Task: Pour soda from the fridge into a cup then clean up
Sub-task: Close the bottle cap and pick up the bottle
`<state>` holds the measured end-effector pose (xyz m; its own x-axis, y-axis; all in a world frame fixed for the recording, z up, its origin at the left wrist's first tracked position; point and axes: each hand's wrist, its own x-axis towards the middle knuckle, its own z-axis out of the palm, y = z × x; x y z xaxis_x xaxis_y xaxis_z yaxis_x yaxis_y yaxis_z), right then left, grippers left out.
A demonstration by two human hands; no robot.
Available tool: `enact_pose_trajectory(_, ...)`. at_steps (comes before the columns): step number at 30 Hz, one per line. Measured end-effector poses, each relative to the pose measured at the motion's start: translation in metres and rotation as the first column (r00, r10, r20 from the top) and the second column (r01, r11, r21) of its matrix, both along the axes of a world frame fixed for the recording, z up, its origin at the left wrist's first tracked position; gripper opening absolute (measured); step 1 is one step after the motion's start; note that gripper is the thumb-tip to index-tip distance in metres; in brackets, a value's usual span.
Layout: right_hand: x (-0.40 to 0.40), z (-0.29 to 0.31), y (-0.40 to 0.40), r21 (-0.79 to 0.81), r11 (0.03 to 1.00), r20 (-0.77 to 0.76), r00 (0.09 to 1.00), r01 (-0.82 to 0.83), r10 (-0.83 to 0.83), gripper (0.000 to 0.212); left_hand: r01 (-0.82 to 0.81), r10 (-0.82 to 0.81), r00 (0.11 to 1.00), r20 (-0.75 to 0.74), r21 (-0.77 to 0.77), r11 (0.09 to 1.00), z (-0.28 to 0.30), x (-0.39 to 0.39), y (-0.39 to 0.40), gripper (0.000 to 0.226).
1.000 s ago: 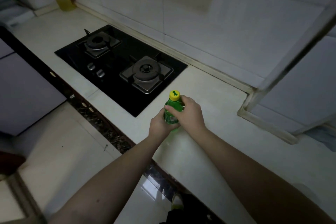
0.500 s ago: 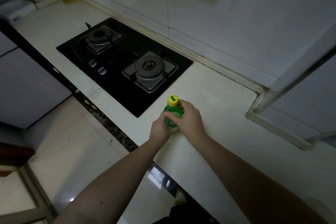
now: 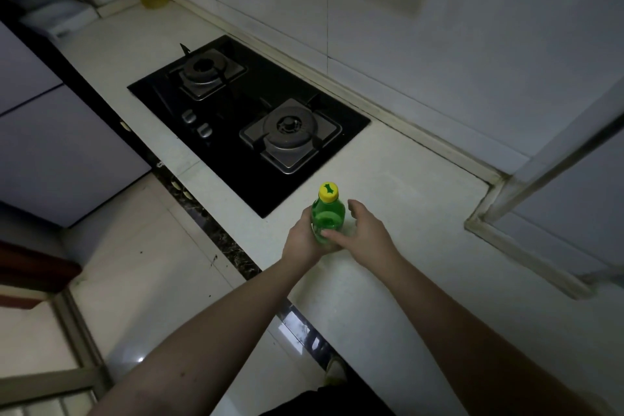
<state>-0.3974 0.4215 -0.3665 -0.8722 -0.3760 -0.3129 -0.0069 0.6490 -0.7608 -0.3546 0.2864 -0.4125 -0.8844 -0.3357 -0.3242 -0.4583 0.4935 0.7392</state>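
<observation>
At centre frame my left hand (image 3: 302,240) wraps the small green plastic soda bottle with a yellow cap (image 3: 327,216) standing on the pale counter (image 3: 422,213); my right hand (image 3: 363,235) is loosely spread, one fingertip touching it. It looks light, smooth, squeezable; I'd hold its body.

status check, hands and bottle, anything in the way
Left hand grips green soda bottle, yellow cap on. Right hand open beside it. Bottle upright on counter; no cup in view.

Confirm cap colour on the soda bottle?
Yellow, with a small dark green mark on top; the cap sits on a green bottle. Head view shows it.
</observation>
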Motion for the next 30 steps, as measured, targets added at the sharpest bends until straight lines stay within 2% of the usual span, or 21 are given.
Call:
enact_pose_trajectory(2, 0.003, 0.000, 0.004, 0.085, 0.995, -0.009, 0.999, -0.048, 0.049, 0.077, 0.049, -0.046, 0.998, 0.049, -0.045, 0.998, 0.004, 0.004, -0.006, 0.095)
enact_pose_trajectory(4, 0.008, -0.001, 0.008, 0.186, 0.973, -0.014, 0.990, -0.137, 0.142, 0.047, 0.150, -0.128, 0.981, 0.145, -0.146, 0.978, 0.010, 0.012, -0.013, 0.090)
enact_pose_trajectory(6, 0.015, -0.002, 0.009, 0.262, 0.938, -0.033, 0.969, -0.226, 0.243, 0.037, 0.208, -0.158, 0.964, 0.215, -0.238, 0.949, 0.017, 0.023, -0.021, 0.079)
enact_pose_trajectory(10, 0.039, -0.003, -0.004, 0.315, 0.891, -0.114, 0.919, -0.327, 0.378, 0.040, 0.251, -0.157, 0.961, 0.230, -0.472, 0.845, 0.037, 0.054, -0.039, 0.064)
enact_pose_trajectory(13, 0.061, 0.003, -0.030, 0.303, 0.853, -0.159, 0.860, -0.424, 0.484, 0.043, 0.243, -0.121, 0.962, 0.245, -0.567, 0.787, 0.053, 0.078, -0.057, 0.060)
enact_pose_trajectory(15, 0.074, 0.008, -0.052, 0.303, 0.832, -0.247, 0.805, -0.465, 0.539, 0.044, 0.235, -0.084, 0.960, 0.269, -0.602, 0.763, 0.064, 0.098, -0.070, 0.061)
enact_pose_trajectory(18, 0.088, 0.019, -0.087, 0.390, 0.793, -0.380, 0.703, -0.468, 0.602, 0.048, 0.211, -0.003, 0.947, 0.321, -0.616, 0.759, 0.082, 0.131, -0.093, 0.062)
enact_pose_trajectory(21, 0.103, 0.031, -0.126, 0.444, 0.782, -0.501, 0.603, -0.437, 0.621, 0.049, 0.112, 0.100, 0.957, 0.272, -0.663, 0.740, 0.101, 0.167, -0.121, 0.061)
enact_pose_trajectory(30, 0.183, 0.062, -0.266, 0.530, 0.674, -0.550, 0.397, -0.514, 0.735, 0.055, -0.058, 0.299, 0.933, 0.199, -0.738, 0.673, 0.124, 0.278, -0.228, 0.059)
